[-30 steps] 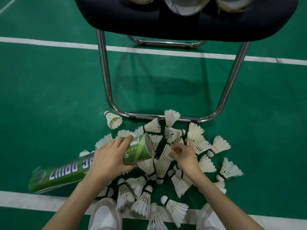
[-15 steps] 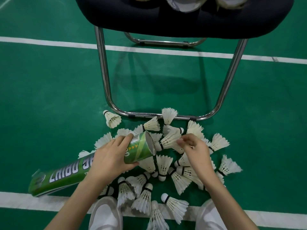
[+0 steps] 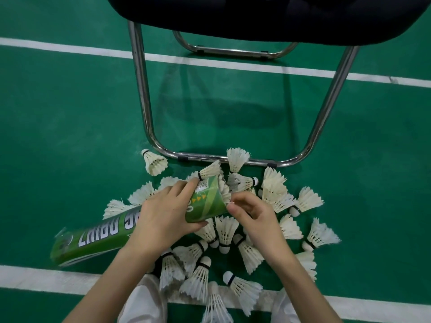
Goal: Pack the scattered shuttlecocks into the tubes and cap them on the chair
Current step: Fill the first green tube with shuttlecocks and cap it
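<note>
Green tube (image 3: pixel 130 231) lies nearly flat just above the floor, open mouth pointing toward the chair. Left hand (image 3: pixel 163 217) wraps its mouth end, thumb under, fingers over. A shuttlecock (image 3: pixel 224 191) sits partway in the mouth, feather skirt poking out. Right hand (image 3: pixel 250 214) is at the rim just right of the left, fingers curled, seemingly pinching the skirt edge; exact contact hard to tell.

Likely step: seating this one in the tube. To do it well: push along the tube axis, cork leading, keep the skirt round so feathers don't crush on the rim, left hand steadying the tube.

Loose shuttlecocks (image 3: pixel 247 252) lie scattered under and around both hands on the green floor (image 3: pixel 70 124); one (image 3: pixel 154 160) lies apart, beyond the left hand. Chair (image 3: pixel 268 17) stands past the pile, its metal frame (image 3: pixel 233 158) just beyond the hands. Most packing remains.
</note>
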Demonstrator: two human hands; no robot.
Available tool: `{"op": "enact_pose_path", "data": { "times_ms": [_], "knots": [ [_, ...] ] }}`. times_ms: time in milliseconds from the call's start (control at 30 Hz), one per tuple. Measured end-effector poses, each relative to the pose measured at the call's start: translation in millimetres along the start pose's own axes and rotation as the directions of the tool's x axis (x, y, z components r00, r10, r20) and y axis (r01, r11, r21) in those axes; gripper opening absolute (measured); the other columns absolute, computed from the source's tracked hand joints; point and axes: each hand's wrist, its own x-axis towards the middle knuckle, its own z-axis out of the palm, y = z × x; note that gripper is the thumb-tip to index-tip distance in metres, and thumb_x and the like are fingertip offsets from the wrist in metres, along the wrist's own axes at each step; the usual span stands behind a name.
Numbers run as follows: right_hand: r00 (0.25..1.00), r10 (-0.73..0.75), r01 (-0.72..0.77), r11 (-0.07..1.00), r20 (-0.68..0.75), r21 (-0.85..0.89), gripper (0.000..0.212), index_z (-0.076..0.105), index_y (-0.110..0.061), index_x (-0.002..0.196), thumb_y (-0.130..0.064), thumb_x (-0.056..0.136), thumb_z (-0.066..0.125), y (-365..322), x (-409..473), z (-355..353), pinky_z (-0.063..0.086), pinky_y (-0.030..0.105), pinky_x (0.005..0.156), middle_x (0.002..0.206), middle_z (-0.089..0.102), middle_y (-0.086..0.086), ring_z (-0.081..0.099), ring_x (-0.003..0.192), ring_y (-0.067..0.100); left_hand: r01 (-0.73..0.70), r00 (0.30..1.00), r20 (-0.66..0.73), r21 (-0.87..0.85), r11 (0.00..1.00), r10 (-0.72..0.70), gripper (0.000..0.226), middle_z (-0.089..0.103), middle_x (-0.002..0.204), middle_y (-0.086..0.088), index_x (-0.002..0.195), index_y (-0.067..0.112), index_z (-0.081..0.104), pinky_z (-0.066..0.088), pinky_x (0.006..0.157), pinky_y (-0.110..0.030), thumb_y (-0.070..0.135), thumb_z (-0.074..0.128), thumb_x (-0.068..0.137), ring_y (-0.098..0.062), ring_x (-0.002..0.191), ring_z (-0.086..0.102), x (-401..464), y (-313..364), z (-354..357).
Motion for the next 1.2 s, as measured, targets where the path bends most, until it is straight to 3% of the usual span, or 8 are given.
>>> {"op": "enact_pose_path", "data": {
  "times_ms": [233,500,733,900,1000,1067,1133,1200],
  "knots": [
    [0.994,-0.002,0.007,0.999,0.109,-0.038,0.025,0.065,-0.032,0.085,-0.011,0.074,0.072,-4.7,-0.8,-2.2,0.044,0.007,0.078,0.086,0.069,-0.026,0.062,0.089,-0.008,-0.006,1.0,-0.001,-0.025,1.0,0.006,0.091,0.064,0.097,0.001,0.122,0.021,0.041,0.046,0.046,-0.029,0.062,0.076,0.049,-0.021,0.074,0.063,-1.6,3.1,-3.5],
    [0.976,0.016,0.025,0.983,0.218,-0.183,0.022,0.068,-0.04,0.085,-0.021,0.075,0.074,-0.8,-2.9,-0.3,0.042,0.009,0.08,0.094,0.069,-0.016,0.06,0.095,-0.004,-0.056,0.998,0.017,0.001,0.998,0.056,0.09,0.065,0.095,0.0,0.118,0.02,0.043,0.044,0.043,-0.027,0.062,0.075,0.046,-0.022,0.072,0.064,-2.8,13.0,-4.2],
    [0.997,0.027,-0.027,1.0,-0.075,-0.008,0.016,0.068,-0.022,0.097,-0.016,0.082,0.065,4.6,-5.0,-33.3,0.051,0.019,0.085,0.099,0.071,-0.009,0.064,0.096,0.005,0.035,0.999,0.015,-0.025,0.999,-0.035,0.086,0.064,0.099,0.001,0.123,0.02,0.043,0.038,0.044,-0.023,0.062,0.072,0.053,-0.021,0.074,0.063,-6.6,-1.1,-9.8],
    [0.989,0.044,-0.094,0.927,-0.143,-0.364,0.019,0.066,-0.026,0.097,-0.012,0.087,0.06,43.1,16.2,-55.9,0.046,0.019,0.086,0.101,0.066,-0.018,0.06,0.093,-0.002,0.067,0.998,0.025,-0.043,0.997,-0.066,0.088,0.063,0.097,0.0,0.122,0.02,0.044,0.039,0.047,-0.025,0.057,0.078,0.051,-0.024,0.073,0.063,-11.5,-6.1,-10.4],
    [0.998,-0.053,0.026,0.786,-0.026,-0.618,0.027,0.063,-0.02,0.113,-0.01,0.088,0.059,64.2,40.8,-56.2,0.037,0.023,0.097,0.116,0.062,-0.006,0.051,0.106,0.007,0.065,0.995,0.077,-0.054,0.996,-0.061,0.086,0.063,0.095,0.003,0.12,0.025,0.041,0.03,0.048,-0.023,0.057,0.079,0.049,-0.023,0.071,0.062,-15.5,-7.8,-4.7],
    [0.995,-0.096,0.094,0.706,0.038,-0.702,0.034,0.058,-0.014,0.122,-0.011,0.088,0.059,75.8,54.9,-53.6,0.025,0.022,0.107,0.127,0.057,-0.002,0.04,0.122,0.012,0.069,0.993,0.096,-0.056,0.996,-0.064,0.087,0.063,0.094,0.004,0.12,0.025,0.042,0.029,0.047,-0.022,0.059,0.079,0.049,-0.022,0.071,0.063,-17.6,-8.3,-0.9],
    [0.991,-0.093,0.131,0.649,0.093,-0.75,0.037,0.054,-0.012,0.127,-0.008,0.09,0.055,85.5,63.5,-52.7,0.015,0.018,0.108,0.131,0.052,-0.001,0.032,0.129,0.014,0.068,0.993,0.096,-0.046,0.997,-0.064,0.088,0.063,0.092,0.005,0.119,0.025,0.043,0.027,0.046,-0.021,0.06,0.079,0.047,-0.021,0.068,0.062,-18.8,-7.7,1.0],
    [0.983,-0.119,0.183,0.567,0.14,-0.803,0.035,0.057,-0.007,0.123,-0.002,0.088,0.054,92.8,65.5,-53.7,0.024,0.018,0.102,0.125,0.056,0.007,0.038,0.124,0.022,0.065,0.994,0.089,-0.036,0.997,-0.062,0.088,0.063,0.091,0.005,0.118,0.025,0.043,0.027,0.045,-0.021,0.061,0.079,0.046,-0.019,0.067,0.062,-18.6,-8.0,2.1]
  ]
}}
